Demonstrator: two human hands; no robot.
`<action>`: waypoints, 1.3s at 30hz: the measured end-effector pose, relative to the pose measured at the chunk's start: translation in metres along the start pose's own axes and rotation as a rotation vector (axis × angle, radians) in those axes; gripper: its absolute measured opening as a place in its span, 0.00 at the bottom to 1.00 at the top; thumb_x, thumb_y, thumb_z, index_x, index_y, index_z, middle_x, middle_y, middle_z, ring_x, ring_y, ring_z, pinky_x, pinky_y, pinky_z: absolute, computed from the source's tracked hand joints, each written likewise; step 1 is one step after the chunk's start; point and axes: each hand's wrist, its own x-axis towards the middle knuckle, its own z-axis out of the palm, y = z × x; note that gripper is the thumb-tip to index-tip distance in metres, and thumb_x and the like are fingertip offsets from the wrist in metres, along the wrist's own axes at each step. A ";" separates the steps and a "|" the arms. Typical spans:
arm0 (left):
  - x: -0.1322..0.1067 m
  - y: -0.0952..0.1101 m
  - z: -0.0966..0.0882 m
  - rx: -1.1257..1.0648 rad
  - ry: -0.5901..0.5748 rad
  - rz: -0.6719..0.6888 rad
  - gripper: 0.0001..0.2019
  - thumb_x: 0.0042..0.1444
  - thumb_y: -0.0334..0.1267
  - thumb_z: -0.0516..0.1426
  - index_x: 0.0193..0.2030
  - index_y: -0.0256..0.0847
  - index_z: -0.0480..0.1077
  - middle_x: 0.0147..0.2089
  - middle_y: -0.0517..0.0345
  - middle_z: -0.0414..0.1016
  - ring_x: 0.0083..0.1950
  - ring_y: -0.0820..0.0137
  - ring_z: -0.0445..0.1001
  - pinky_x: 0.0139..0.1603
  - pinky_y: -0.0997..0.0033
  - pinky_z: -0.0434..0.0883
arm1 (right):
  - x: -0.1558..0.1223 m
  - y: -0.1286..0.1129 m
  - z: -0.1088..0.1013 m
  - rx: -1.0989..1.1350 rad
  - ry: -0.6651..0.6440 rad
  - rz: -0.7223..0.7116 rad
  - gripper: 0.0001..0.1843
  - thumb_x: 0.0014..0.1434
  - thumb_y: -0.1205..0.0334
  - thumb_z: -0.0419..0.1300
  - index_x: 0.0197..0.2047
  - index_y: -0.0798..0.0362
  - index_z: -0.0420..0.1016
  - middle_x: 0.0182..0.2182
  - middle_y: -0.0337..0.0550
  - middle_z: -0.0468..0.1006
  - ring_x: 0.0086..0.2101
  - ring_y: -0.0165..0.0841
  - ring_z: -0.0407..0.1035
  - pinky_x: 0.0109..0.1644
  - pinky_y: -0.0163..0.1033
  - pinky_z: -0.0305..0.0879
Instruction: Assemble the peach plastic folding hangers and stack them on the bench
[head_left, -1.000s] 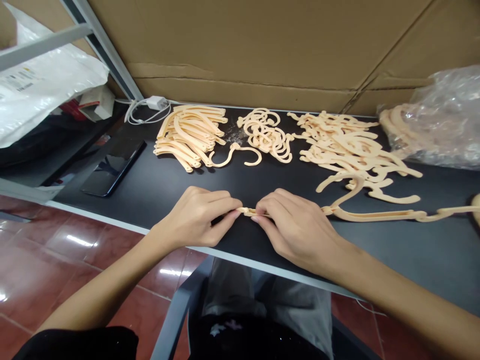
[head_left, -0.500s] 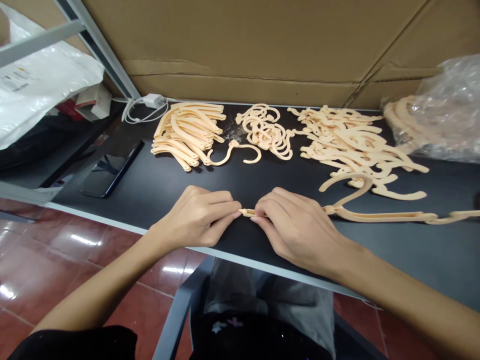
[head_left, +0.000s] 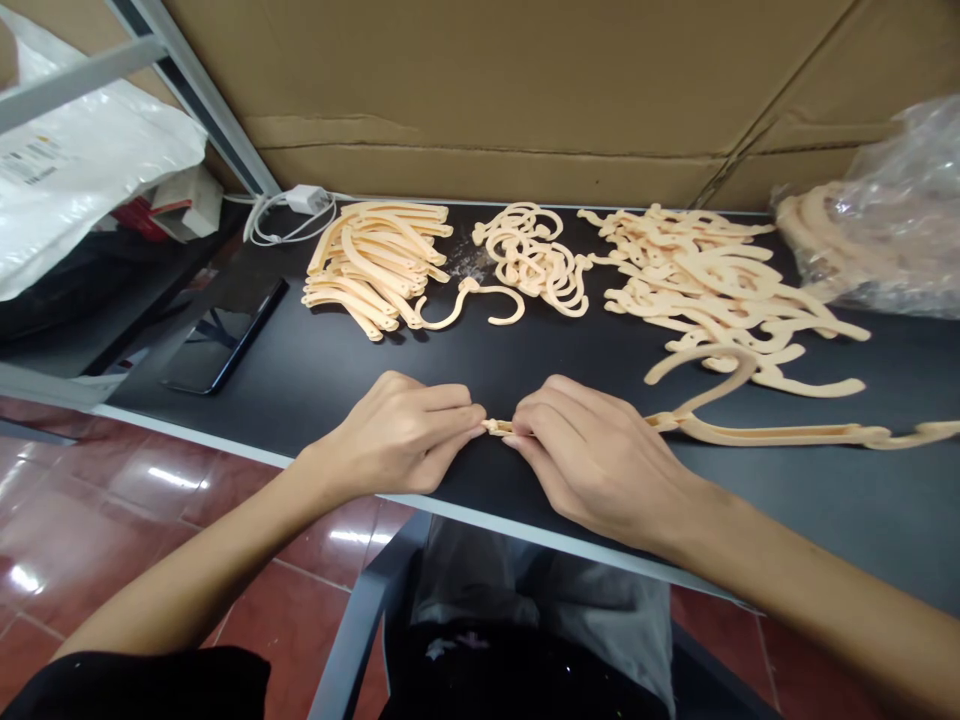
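Note:
A cream plastic clothes hanger (head_left: 780, 434) lies across the front of the table, its hook (head_left: 739, 375) pointing up and its right arm reaching the frame's edge. My right hand (head_left: 592, 450) is closed around the hanger's left arm, thumb and fingers pinching it near the end. At the tip of that arm, where a small joint shows, my left hand (head_left: 412, 430) pinches with thumb and fingertips. Whatever lies inside my left fingers is mostly hidden. A short stretch of the arm (head_left: 500, 427) is visible between the two hands.
Behind my hands lie piles of hanger arms (head_left: 382, 260), hooks (head_left: 536, 260) and curved pieces (head_left: 705, 270). One loose hook piece (head_left: 469, 288) lies in front. A phone (head_left: 225, 335), a white charger with cable (head_left: 306, 200) and a plastic bag of parts (head_left: 862, 230) are around them.
Both hands keep their grip on the hanger with hardly any movement. The view has shifted very slightly, and the right end of the hanger appears tilted a little.

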 end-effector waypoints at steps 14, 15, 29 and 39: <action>0.004 0.004 -0.007 0.052 -0.036 0.020 0.14 0.68 0.32 0.52 0.32 0.37 0.74 0.26 0.62 0.63 0.22 0.73 0.56 0.22 0.66 0.54 | -0.001 -0.001 0.002 0.038 0.009 -0.029 0.14 0.67 0.73 0.53 0.31 0.61 0.75 0.27 0.50 0.75 0.32 0.38 0.66 0.36 0.44 0.67; 0.003 0.006 -0.006 0.078 -0.007 0.019 0.13 0.67 0.31 0.52 0.32 0.37 0.75 0.25 0.62 0.63 0.22 0.73 0.56 0.22 0.66 0.54 | -0.001 -0.001 0.002 0.051 0.010 -0.027 0.14 0.67 0.72 0.53 0.31 0.61 0.75 0.27 0.50 0.75 0.32 0.38 0.66 0.36 0.44 0.67; -0.001 0.026 0.000 0.331 0.063 0.025 0.08 0.61 0.24 0.54 0.33 0.37 0.71 0.26 0.63 0.66 0.21 0.72 0.58 0.22 0.65 0.57 | 0.000 0.004 0.001 0.205 -0.003 -0.001 0.15 0.68 0.72 0.51 0.30 0.61 0.73 0.28 0.50 0.73 0.31 0.36 0.64 0.35 0.43 0.66; 0.000 0.025 -0.005 0.255 -0.085 0.036 0.09 0.64 0.25 0.50 0.36 0.36 0.70 0.29 0.60 0.67 0.22 0.72 0.61 0.22 0.67 0.58 | -0.002 0.002 0.000 0.212 0.011 -0.016 0.15 0.68 0.73 0.52 0.30 0.62 0.74 0.28 0.51 0.74 0.31 0.36 0.64 0.35 0.43 0.67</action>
